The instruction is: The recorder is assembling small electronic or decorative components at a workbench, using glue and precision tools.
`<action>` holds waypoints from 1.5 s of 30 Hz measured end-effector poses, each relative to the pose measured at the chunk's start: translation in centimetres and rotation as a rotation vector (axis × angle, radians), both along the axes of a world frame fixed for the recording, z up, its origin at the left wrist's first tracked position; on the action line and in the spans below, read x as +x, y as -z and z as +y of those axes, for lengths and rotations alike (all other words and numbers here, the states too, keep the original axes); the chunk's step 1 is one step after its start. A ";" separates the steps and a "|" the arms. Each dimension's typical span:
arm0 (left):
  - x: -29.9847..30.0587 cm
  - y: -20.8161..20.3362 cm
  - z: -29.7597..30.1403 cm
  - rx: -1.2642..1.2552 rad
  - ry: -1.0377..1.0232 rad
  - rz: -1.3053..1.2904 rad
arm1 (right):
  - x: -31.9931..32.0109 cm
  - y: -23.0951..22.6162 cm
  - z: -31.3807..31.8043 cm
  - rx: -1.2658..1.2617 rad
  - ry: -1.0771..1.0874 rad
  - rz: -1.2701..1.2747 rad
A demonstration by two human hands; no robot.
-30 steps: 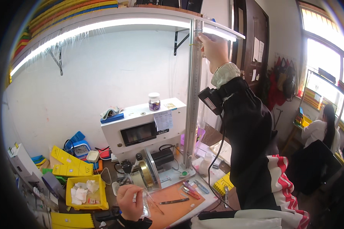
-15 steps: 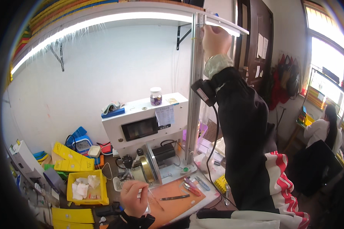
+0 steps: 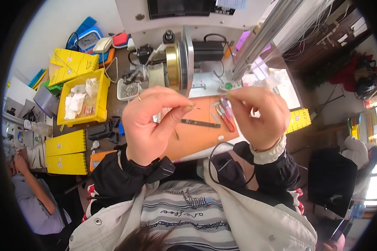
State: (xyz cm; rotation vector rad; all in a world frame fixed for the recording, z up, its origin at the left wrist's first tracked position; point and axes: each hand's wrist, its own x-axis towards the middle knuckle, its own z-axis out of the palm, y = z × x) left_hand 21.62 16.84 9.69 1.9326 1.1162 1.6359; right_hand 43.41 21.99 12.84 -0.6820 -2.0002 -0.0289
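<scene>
My left hand (image 3: 155, 125) is above an orange mat (image 3: 197, 144), thumb and forefinger pinched on a tiny thin pin-like piece (image 3: 196, 108) whose tip sticks out to the right. To its right, my right hand (image 3: 262, 117) is closed in a pinch at the same height. Whatever lies between those fingertips is too fine to make out. Dark tweezers (image 3: 200, 123) rest on the mat between the hands. Beside my right fingertips lie red-handled tools (image 3: 227, 119), partly hidden. Beyond my left hand stands a machine with a brass-coloured wheel (image 3: 172, 67).
Fine pale strands (image 3: 295, 35) hang by a metal post (image 3: 266, 39) at the upper right. A yellow bin (image 3: 101, 113) with crumpled white paper, a small tray of metal bits (image 3: 129, 89) and yellow boards (image 3: 65, 157) are on the left. Another person (image 3: 42, 201) sits far left.
My right hand has come down from the top of the post to beside my left. My left hand has risen a little, pinching the pin-like piece. The view has tilted down.
</scene>
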 end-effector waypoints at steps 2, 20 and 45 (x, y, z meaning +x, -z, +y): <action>0.5 0.3 -0.2 -0.131 0.103 -0.129 | 0.0 0.9 -0.5 0.087 -0.060 -0.024; 2.6 -0.1 -1.6 -0.170 0.111 -0.036 | 1.7 1.9 -2.3 0.195 -0.089 -0.207; 1.5 1.2 -3.2 -0.110 0.265 -0.427 | 18.4 -1.5 -11.9 -0.545 0.344 0.182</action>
